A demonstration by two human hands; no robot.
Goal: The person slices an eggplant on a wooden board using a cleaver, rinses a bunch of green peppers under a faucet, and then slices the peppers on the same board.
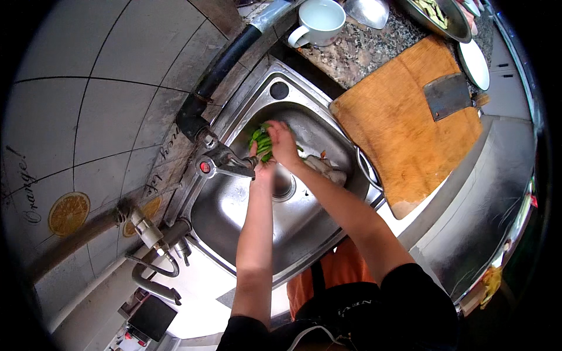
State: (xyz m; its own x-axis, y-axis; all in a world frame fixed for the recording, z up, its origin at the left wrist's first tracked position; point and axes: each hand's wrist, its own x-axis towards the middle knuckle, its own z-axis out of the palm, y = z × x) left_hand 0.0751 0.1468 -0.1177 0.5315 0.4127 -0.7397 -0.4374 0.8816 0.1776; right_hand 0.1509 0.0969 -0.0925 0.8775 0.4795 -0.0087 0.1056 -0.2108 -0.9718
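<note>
Both my hands are together over the far left part of a steel sink, around a bunch of green peppers. My left hand cups them from the near side, partly behind the tap. From the right, my right hand curls over the bunch, and its fingertips rest on the peppers. The metal tap with a red-marked knob reaches out just left of my hands. Pale, knobbly pieces lie in the basin beside my right forearm; their kind is unclear. The drain shows just below my hands.
Right of the sink lies a wooden cutting board with a cleaver on it. A white mug, a metal bowl of cut food and a white plate stand behind. A black pipe runs along the tiled wall.
</note>
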